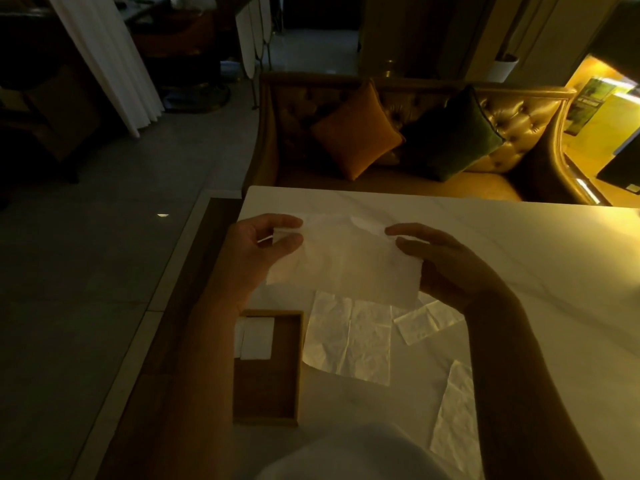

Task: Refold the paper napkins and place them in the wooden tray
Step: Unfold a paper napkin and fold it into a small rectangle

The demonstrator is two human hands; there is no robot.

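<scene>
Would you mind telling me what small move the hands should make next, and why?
Probably bring the two held edges together to fold the napkin in half. The left hand and right hand hold it open above the table, while the wooden tray holds folded ones.

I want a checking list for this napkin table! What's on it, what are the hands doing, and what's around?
Surface: white marble-look table, dimly lit.
Job's things: shallow wooden tray at the left edge, one folded white napkin inside; crumpled white paper napkin held up; three unfolded napkins lying flat.
Clutter: nothing seen.
Hands: left hand and right hand pinch the held napkin's opposite sides.
Cables: nothing seen.
Surroundings: tufted golden sofa, orange cushion, dark green cushion, white curtain.
</scene>
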